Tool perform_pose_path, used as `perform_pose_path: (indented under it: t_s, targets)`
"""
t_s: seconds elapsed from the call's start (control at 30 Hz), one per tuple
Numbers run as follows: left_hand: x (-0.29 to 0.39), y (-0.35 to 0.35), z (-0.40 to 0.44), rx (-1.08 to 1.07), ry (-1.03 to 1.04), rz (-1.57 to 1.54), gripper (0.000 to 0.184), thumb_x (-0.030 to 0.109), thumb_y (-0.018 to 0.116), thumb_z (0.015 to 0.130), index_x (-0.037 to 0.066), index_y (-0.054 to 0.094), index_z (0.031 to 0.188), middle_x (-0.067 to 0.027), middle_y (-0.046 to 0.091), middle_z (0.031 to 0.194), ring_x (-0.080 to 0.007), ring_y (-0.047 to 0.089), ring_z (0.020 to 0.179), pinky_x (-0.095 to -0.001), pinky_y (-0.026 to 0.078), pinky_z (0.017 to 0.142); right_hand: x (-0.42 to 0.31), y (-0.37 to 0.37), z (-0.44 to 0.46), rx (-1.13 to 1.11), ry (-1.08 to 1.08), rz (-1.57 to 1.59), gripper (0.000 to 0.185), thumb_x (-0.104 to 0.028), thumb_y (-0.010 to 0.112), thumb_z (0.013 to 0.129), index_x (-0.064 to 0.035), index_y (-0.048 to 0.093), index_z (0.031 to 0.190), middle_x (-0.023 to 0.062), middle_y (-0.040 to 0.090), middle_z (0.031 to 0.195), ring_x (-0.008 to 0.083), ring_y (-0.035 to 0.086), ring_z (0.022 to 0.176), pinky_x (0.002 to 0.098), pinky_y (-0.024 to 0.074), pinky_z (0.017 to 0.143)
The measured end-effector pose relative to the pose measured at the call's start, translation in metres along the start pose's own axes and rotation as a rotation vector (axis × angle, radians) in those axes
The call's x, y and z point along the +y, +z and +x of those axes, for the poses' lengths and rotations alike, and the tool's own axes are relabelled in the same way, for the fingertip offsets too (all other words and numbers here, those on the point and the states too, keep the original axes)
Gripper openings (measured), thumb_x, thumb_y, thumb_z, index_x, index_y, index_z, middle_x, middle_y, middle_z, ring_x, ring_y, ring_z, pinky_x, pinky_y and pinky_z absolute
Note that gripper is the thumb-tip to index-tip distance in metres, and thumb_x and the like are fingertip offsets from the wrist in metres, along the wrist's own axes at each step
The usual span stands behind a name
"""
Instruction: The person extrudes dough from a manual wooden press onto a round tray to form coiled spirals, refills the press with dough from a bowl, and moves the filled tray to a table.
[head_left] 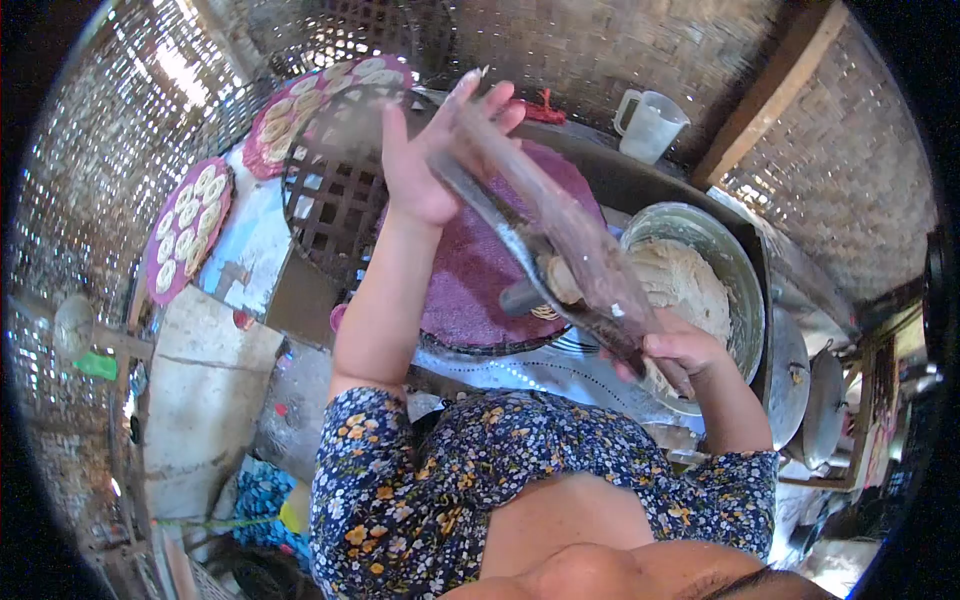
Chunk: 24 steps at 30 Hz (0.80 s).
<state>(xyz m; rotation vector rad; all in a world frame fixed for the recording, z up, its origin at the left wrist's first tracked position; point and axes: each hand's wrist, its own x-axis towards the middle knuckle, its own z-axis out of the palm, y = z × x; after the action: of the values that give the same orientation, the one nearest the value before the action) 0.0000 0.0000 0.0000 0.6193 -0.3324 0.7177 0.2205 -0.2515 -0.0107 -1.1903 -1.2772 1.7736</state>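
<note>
A two-handled wooden press (590, 250) slants across the middle of the view, with a short dark cylinder (523, 298) between its bars. My right hand (688, 348) is closed around its lower right end. At the upper left end is my left hand (430, 155), fingers spread and slightly blurred; whether its palm touches the press I cannot tell. Beneath the press lies a round purple mat (470, 290), partly hidden by it. A few pale dough strands (545, 313) show beside the cylinder. Near my right hand stands a metal pot (752, 300) of pale dough (680, 280).
Purple mats with pale dough coils (188, 225) lie at the left, and others at the back (300, 105). A dark round lattice tray (325, 210) stands left of my left arm. A translucent plastic jug (652, 128) sits by the woven wall (600, 60). Metal lids (825, 405) lean at the right.
</note>
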Motion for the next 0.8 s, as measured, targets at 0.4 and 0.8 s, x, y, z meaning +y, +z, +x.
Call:
perform_pose_path:
  t_s: [0.4, 0.8]
  targets:
    - [0.014, -0.055, -0.049, 0.186, 0.333, -0.016, 0.066, 0.065, 0.040, 0.080, 0.014, 0.046, 0.121, 0.0044, 0.048, 0.064, -0.0108, 0.049, 0.062, -0.0353, 0.046, 0.074, 0.005, 0.004, 0.069, -0.029, 0.267, 0.016, 0.064, -0.056, 0.063, 0.070, 0.0017, 0.057, 0.096, 0.0094, 0.061, 0.082, 0.0156, 0.060, 0.069, 0.0272, 0.0486, 0.060]
    - [0.046, -0.012, -0.049, -0.110, 0.418, -0.046, 0.059, 0.061, 0.033, 0.085, 0.016, 0.050, 0.117, 0.0007, 0.051, 0.066, -0.0157, 0.051, 0.065, -0.0381, 0.044, 0.073, -0.052, 0.025, 0.054, 0.080, 0.164, -0.327, 0.058, -0.040, 0.072, 0.068, -0.0010, 0.056, 0.106, 0.0006, 0.055, 0.074, 0.0086, 0.052, 0.062, 0.0228, 0.0435, 0.054]
